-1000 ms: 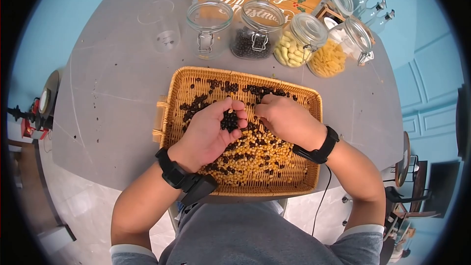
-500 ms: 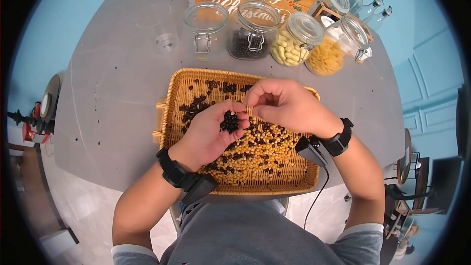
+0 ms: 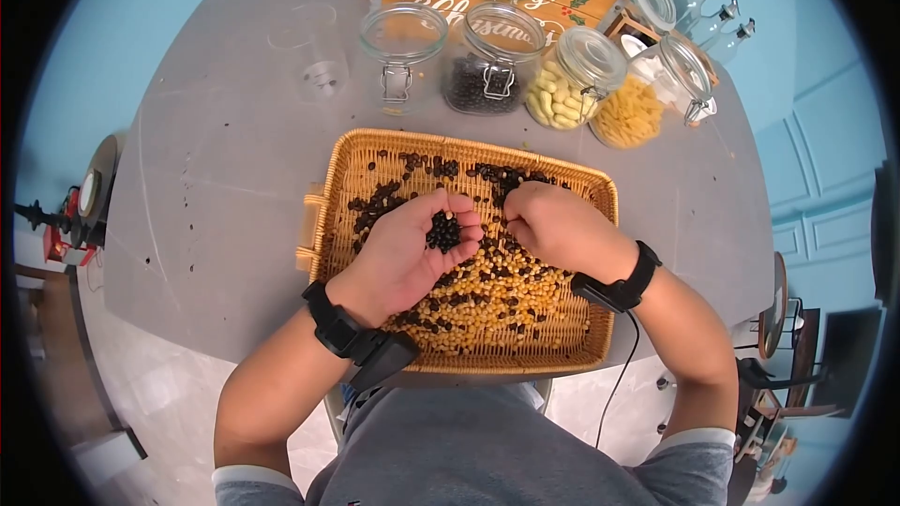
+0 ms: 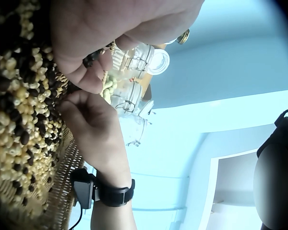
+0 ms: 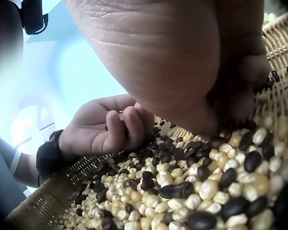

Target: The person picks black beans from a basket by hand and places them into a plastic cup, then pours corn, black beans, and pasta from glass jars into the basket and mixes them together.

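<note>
My left hand (image 3: 401,248) is turned palm up over the wicker basket (image 3: 611,319), fingers curled round a small heap of black beans (image 3: 442,232). One pale kernel shows near its fingertips. To its right, my right hand (image 3: 570,228) reaches down with bent fingers, its fingertips low among the beans in the right wrist view; I cannot tell whether they pinch one. Yellow corn kernels (image 3: 506,305) mixed with dark beans cover the near part of the basket. Mostly dark beans (image 3: 380,195) lie scattered on its far part.
Behind the basket stand a clear glass jar (image 3: 398,52), a jar of black beans (image 3: 487,84), a jar of peanuts (image 3: 558,98) and a jar of pasta (image 3: 628,117). A clear plastic cup (image 3: 322,75) is at the left. Glass bottles (image 3: 717,23) stand at the far right.
My right hand came up beside the left hand's fingertips half a second ago, then went back down and away to the beans. The left hand stays cupped in nearly the same place.
</note>
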Demonstrator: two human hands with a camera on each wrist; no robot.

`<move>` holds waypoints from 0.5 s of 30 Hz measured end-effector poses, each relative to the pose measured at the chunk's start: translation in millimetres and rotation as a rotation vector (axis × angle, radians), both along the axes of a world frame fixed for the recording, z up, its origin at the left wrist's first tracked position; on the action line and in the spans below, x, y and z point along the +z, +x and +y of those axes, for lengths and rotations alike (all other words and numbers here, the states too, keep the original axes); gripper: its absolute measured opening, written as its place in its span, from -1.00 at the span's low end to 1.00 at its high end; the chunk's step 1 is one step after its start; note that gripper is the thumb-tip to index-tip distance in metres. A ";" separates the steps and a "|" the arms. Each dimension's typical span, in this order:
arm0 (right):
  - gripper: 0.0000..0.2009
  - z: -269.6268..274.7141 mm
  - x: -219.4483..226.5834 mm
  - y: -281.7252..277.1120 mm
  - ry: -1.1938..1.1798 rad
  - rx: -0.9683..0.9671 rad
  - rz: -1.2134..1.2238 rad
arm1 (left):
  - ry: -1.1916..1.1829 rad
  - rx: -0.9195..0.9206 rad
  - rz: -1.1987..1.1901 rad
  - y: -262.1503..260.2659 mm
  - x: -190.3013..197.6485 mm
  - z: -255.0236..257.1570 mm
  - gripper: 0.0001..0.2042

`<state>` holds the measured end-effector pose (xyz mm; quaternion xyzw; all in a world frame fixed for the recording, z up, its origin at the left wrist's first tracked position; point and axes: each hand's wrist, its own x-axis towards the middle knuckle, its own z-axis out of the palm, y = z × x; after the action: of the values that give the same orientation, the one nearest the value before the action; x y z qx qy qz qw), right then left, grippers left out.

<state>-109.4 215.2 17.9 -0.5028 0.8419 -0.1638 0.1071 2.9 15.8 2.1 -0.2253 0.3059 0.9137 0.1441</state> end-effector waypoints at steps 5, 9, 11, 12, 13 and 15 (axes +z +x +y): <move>-0.91 -17.5 35.7 9.8 -0.180 -0.148 -0.681 | 0.056 -0.029 0.029 -0.5 -4.1 0.8 -0.72; -0.89 -15.7 40.1 1.7 -0.261 -0.182 -0.501 | 0.071 -0.024 0.037 0.2 -2.8 0.4 -0.70; -0.88 -10.9 34.5 -6.0 -0.179 -0.155 -0.120 | 0.059 -0.018 0.035 0.1 -2.8 -0.1 -0.69; -0.88 -8.4 29.8 -8.0 -0.178 -0.154 -0.118 | 0.055 -0.020 0.030 -0.3 -2.8 0.1 -0.68; -0.88 -7.4 26.6 -9.0 -0.187 -0.112 -0.090 | 0.050 -0.022 0.024 -0.6 -2.7 0.3 -0.67; -0.87 -8.3 27.0 -6.5 -0.197 -0.066 -0.063 | 0.066 -0.042 0.029 -1.2 -2.1 0.5 -0.67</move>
<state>-115.9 206.9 44.9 -0.4775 0.8342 -0.2648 0.0780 1.8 16.3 0.0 -0.2007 0.2824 0.9232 0.1663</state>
